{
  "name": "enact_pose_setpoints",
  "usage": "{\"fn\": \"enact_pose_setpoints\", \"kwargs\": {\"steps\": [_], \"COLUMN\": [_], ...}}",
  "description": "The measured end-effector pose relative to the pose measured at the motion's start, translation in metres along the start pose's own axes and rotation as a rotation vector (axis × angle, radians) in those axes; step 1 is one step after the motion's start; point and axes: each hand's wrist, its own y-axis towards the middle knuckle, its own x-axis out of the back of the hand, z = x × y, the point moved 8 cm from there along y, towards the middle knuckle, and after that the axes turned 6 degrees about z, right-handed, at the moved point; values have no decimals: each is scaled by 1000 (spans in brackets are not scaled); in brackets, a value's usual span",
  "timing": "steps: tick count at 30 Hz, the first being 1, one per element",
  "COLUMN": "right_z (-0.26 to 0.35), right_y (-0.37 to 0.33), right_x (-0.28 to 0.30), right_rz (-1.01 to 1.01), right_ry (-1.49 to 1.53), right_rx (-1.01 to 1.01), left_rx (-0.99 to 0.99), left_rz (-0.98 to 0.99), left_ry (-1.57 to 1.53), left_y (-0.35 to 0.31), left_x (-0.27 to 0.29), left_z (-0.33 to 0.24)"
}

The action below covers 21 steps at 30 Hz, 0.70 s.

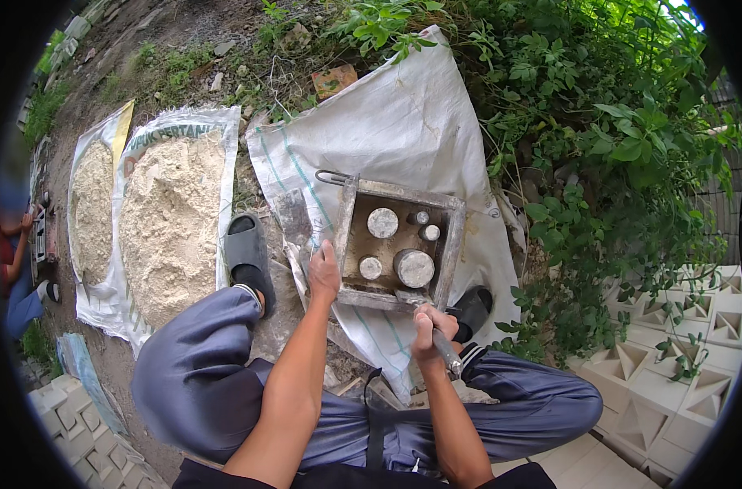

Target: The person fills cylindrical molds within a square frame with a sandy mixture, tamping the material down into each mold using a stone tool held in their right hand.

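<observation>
Apparently, scraping step at near edge of box (451,257): right hand (428,332) grips tool handle (448,354); left hand (324,273) by left edge, hold unclear; next move needs steadiness.

The left hand (324,273) is held ahead of the right hand (428,336), the two kept apart. The right fingers (443,322) are curled in a closed grip; the left fingertips are largely hidden. The left forearm (293,391) and right forearm (454,420) are extended behind the fingers.
</observation>
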Motion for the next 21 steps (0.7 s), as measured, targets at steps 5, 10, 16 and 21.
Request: {"fn": "enact_pose_setpoints", "kwargs": {"steps": [5,10,16,21], "right_z": [6,-18,15,-3], "right_y": [31,7,41,9], "right_x": [2,23,-4,5], "right_rz": [100,11,153,29], "right_ry": [-145,13,-187,-189], "right_rx": [-155,-96,-185,25], "left_rx": [3,4,-13,14], "left_rz": [3,10,-30,22], "left_ry": [-27,11,7,1], "left_y": [0,1,3,1], "left_x": [1,1,4,0], "left_z": [-2,1,11,2]}}
